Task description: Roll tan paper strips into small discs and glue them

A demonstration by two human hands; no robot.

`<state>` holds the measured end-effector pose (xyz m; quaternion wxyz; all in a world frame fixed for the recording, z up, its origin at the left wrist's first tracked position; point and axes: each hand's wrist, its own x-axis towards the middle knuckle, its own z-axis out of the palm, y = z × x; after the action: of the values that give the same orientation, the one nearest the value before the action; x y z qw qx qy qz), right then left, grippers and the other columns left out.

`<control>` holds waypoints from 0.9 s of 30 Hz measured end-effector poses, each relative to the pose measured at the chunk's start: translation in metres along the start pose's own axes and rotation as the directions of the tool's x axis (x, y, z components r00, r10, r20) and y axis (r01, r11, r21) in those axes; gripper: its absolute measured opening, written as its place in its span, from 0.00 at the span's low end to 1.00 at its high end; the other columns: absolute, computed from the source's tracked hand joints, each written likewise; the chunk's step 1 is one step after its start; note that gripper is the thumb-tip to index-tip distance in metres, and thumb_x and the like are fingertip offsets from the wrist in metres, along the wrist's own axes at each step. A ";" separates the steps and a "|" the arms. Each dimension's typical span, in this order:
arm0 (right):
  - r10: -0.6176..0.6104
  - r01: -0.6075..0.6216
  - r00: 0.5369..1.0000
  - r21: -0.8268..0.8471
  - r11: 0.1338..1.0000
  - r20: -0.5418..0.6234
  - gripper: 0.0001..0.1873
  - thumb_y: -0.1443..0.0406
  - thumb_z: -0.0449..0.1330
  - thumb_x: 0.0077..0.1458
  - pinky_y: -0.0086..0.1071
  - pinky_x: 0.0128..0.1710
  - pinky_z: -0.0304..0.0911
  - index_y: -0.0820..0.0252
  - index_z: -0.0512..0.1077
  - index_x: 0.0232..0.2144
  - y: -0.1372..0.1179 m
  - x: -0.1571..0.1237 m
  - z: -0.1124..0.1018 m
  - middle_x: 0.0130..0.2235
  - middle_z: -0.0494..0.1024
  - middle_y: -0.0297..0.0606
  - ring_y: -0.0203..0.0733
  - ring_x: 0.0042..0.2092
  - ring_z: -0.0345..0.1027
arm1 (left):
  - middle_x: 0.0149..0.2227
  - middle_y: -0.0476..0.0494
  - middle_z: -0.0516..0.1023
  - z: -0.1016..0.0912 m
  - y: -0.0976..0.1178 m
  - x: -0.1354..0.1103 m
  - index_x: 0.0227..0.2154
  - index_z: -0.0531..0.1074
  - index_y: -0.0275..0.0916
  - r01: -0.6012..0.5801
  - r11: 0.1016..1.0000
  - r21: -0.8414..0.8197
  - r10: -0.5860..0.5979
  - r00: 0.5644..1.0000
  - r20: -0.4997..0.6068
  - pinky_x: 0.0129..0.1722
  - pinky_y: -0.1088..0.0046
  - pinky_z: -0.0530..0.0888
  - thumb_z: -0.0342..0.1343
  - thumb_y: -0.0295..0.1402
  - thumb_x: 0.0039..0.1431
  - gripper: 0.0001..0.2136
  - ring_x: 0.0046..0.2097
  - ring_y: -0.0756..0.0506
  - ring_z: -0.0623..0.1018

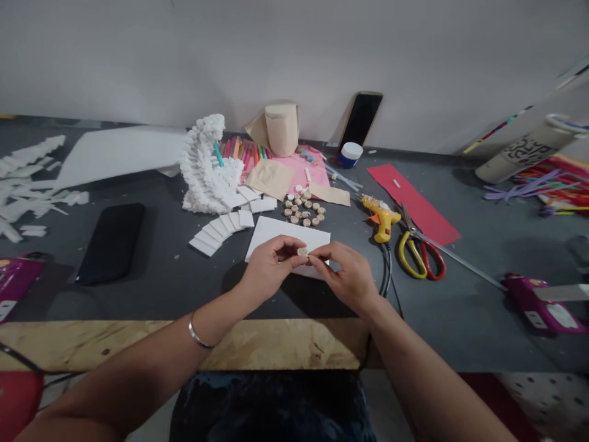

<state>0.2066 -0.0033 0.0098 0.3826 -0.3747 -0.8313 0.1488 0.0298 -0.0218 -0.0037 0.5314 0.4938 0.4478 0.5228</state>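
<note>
Wooden edge (294, 344): both your forearms cross it; bump it and the bench could jolt.
Left hand (267, 268): thumb and forefinger pinched snug round the small tan roll (302, 252); squeeze harder and it might flatten.
Right hand (350, 274): fingertips drawn nearly together at the roll's right edge; which bit they have, I can't tell. Tug outward and the roll might loosen.
Small tan roll: up between your hands, over the white card (275, 229); let a pinch slip and it could drop or skitter off.
White card: partly hidden under your fingers; a brushing knuckle could slide it.
Black cord (387, 270): just beside your right hand; snag it and the yellow glue gun (384, 222) could come along.
Scissors (413, 232): beside the gun, blades pointing away; a careless reach might meet them.
Yellow glue gun: if hot, and I can't tell, a touch could burn.
Loose rolls (307, 222): clustered beyond the card; a sweeping hand could scatter them.
</note>
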 end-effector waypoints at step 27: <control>0.342 -0.451 0.876 0.329 0.830 0.340 0.10 0.59 0.59 0.58 0.31 0.37 0.64 0.59 0.73 0.29 0.002 0.002 -0.005 0.31 0.81 0.36 0.38 0.34 0.74 | 0.37 0.42 0.79 -0.007 0.009 -0.004 0.40 0.75 0.38 -0.506 0.601 0.618 0.385 0.861 0.331 0.40 0.72 0.73 0.52 0.32 0.64 0.08 0.39 0.47 0.77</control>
<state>0.2104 -0.0005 0.0135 0.2957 -0.4310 -0.7300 0.4403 0.0219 -0.0260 0.0040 0.1966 0.7915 0.4253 0.3925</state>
